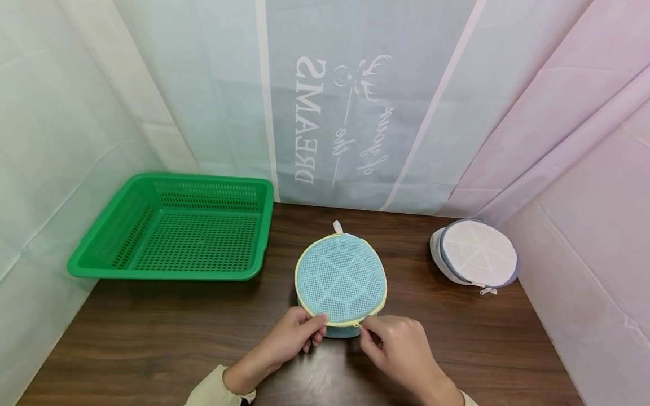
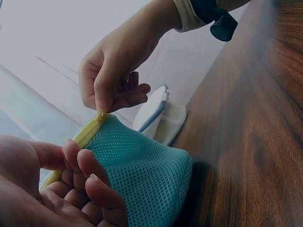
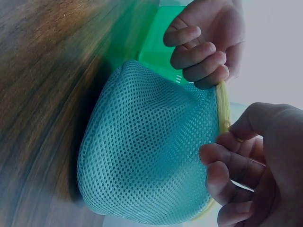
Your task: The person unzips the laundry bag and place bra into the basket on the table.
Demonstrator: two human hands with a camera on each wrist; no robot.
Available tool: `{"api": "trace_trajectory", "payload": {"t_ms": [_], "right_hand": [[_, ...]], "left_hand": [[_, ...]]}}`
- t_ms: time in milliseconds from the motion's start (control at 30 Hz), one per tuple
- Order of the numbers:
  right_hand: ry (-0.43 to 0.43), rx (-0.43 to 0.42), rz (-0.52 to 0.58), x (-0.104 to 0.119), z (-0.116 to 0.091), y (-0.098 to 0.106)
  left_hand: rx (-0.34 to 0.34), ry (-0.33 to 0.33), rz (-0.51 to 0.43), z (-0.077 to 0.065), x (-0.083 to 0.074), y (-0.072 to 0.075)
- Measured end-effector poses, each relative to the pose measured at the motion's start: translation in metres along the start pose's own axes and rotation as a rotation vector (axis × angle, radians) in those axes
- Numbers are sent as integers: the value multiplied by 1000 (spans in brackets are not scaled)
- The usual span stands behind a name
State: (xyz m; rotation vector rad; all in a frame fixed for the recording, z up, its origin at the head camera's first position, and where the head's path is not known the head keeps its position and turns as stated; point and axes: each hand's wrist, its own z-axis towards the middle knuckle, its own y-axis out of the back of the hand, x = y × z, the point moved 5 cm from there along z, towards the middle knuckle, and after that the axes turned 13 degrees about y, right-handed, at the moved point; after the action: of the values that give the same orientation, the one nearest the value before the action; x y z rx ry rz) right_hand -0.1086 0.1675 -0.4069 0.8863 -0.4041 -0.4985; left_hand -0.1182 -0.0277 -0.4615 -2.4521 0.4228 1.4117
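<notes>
A round blue mesh laundry bag (image 1: pixel 341 276) with yellow zipper trim stands on the brown table, its lid facing up. My left hand (image 1: pixel 293 334) pinches the trim at the bag's front edge between thumb and fingers. Just to its right, my right hand (image 1: pixel 398 344) pinches the small zipper pull (image 3: pixel 229 127) on the yellow zipper (image 3: pixel 222 104). In the left wrist view the mesh side wall (image 2: pixel 147 175) sags inward a little below the trim. A white loop tag (image 1: pixel 338 227) sticks out at the bag's back.
A green plastic basket (image 1: pixel 263 248) with slotted walls stands at the left. Toward the right back sits a second mesh bag (image 1: pixel 477 254), white with grey trim, its zipper pull hanging at the front. Printed curtains (image 1: pixel 223 101) close off the back and both sides.
</notes>
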Motion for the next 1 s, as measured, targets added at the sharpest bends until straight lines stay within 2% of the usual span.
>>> {"api": "trace_trajectory", "payload": {"t_ms": [400,800,1000], "right_hand": [[-53,15,-79,-11,-5,9],[-88,29,-101,-22,-7,14],[-95,18,-142,-32,-8,19]], "left_hand": [[5,6,-10,2,2,0],[6,-1,-19,2,3,1],[-2,16,-14,3,3,0]]}}
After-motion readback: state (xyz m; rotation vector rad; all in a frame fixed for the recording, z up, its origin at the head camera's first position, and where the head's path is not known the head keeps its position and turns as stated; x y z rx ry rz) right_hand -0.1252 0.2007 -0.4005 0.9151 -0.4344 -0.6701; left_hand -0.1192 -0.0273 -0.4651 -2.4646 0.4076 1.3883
